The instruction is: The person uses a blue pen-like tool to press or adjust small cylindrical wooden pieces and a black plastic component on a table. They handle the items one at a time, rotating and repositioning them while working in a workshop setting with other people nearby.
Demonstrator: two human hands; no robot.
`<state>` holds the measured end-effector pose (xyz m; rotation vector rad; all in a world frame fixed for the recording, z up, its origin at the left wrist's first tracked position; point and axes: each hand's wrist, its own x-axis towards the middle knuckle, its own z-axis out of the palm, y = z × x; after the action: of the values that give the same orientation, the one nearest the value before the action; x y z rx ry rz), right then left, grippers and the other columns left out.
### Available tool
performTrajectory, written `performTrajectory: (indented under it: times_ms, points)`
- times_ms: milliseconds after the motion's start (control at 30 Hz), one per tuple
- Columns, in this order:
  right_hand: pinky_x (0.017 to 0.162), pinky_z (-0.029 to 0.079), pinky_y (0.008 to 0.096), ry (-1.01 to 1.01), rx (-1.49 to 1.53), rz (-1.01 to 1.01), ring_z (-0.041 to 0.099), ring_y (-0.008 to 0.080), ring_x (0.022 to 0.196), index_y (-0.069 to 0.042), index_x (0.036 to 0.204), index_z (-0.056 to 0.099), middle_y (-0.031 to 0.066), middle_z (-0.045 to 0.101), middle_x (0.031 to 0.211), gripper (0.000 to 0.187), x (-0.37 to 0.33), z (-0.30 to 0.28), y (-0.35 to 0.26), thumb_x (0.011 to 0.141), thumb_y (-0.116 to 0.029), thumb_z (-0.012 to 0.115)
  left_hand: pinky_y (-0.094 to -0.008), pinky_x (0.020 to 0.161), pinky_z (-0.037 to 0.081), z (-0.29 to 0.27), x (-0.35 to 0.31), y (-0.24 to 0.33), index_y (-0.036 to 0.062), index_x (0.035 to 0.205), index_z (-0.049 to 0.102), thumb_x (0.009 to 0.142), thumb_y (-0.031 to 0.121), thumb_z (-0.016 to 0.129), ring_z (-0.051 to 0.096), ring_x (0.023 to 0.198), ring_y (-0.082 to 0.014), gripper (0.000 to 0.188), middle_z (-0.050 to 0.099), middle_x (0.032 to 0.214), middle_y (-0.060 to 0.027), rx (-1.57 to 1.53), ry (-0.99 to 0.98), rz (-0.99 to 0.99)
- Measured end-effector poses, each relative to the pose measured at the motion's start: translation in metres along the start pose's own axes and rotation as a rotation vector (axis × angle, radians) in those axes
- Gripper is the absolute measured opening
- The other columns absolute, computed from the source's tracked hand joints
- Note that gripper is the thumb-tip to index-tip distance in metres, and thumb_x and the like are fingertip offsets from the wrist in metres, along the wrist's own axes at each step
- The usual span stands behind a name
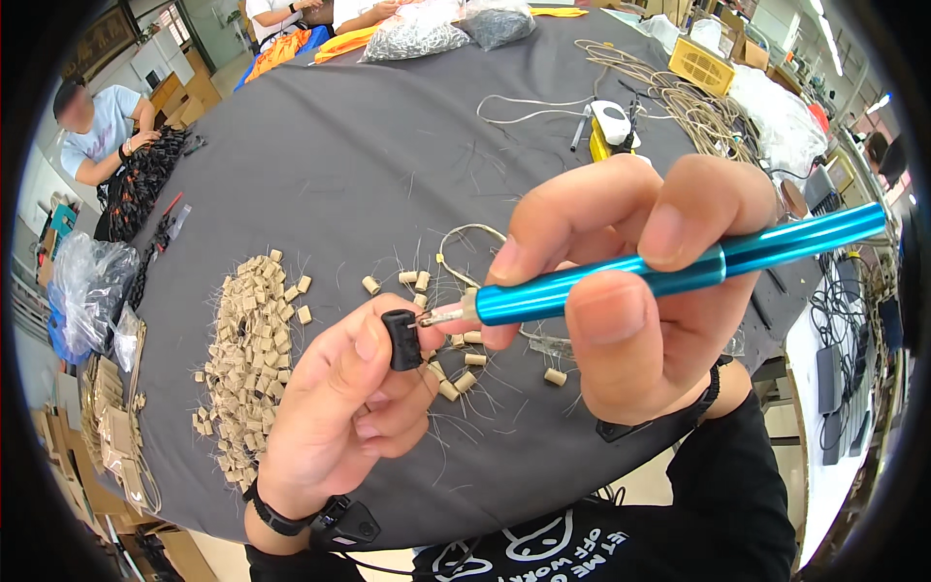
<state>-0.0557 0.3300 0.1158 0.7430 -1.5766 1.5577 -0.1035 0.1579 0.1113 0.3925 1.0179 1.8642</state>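
My left hand pinches a small black cylindrical piece between thumb and fingers, holding it upright above the table. In my right hand is a shiny blue pen-shaped tool, gripped between thumb and fingers and slanting up to the right. Its thin metal tip meets the side of the black piece; whether it goes in cannot be made out. Below and behind my hands lie several loose tan cylinders with thin wires. A large pile of the same tan cylinders is left of my left hand.
A dark grey cloth covers the table. Coiled tan cord, a yellow and white device and clear plastic lie at the far right. Filled bags sit at the back. At the far left a person handles black parts.
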Motion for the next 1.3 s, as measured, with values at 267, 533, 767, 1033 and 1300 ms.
performTrajectory:
  times_ms: [267,533,767,1033,1300]
  points:
    - [0.047,0.050,0.0271,-0.046,-0.178,0.108,0.054,0.0179,0.050,-0.012,0.091,0.024,0.0188,0.049,0.078,0.026,0.000,-0.004,-0.001,0.082,-0.014,0.048,-0.0162,0.035,0.020,0.000,0.000,0.003,0.0044,0.095,0.045,0.085,0.036,0.044,0.025,0.043,-0.0016,0.033,0.029,0.055,0.0055,0.021,0.010,0.013]
    - [0.045,0.051,0.0293,0.114,-0.034,0.131,0.051,0.0151,0.048,-0.012,0.089,0.024,0.0134,0.047,0.075,0.025,0.002,0.006,-0.009,0.085,-0.024,0.045,-0.0155,0.039,0.019,-0.001,0.002,0.003,0.0036,0.100,0.046,0.087,0.032,0.042,0.025,0.045,-0.0009,0.031,0.029,0.054,0.0070,-0.001,-0.037,-0.036]
    - [0.051,0.054,0.0370,0.247,0.205,0.272,0.054,0.0166,0.050,-0.008,0.090,0.024,0.0153,0.048,0.078,0.024,0.010,0.003,-0.016,0.083,-0.016,0.046,-0.0168,0.040,0.020,-0.002,0.000,0.007,0.0054,0.097,0.045,0.085,0.037,0.042,0.025,0.047,-0.0026,0.034,0.027,0.055,0.0059,0.041,-0.067,-0.057]
    - [0.047,0.054,0.0343,0.268,0.181,0.239,0.053,0.0155,0.048,-0.007,0.088,0.025,0.0147,0.048,0.075,0.024,0.011,0.004,-0.016,0.084,-0.018,0.046,-0.0169,0.040,0.019,-0.003,0.002,0.006,0.0069,0.098,0.044,0.086,0.038,0.041,0.022,0.046,-0.0025,0.034,0.026,0.054,0.0058,0.044,-0.094,-0.067]
    - [0.044,0.053,0.0329,0.291,0.134,0.240,0.052,0.0150,0.046,-0.007,0.087,0.026,0.0135,0.048,0.071,0.024,0.010,0.006,-0.015,0.083,-0.020,0.046,-0.0165,0.039,0.018,-0.004,0.003,0.006,0.0046,0.099,0.044,0.087,0.034,0.040,0.022,0.046,-0.0024,0.032,0.026,0.055,0.0054,0.026,-0.111,-0.061]
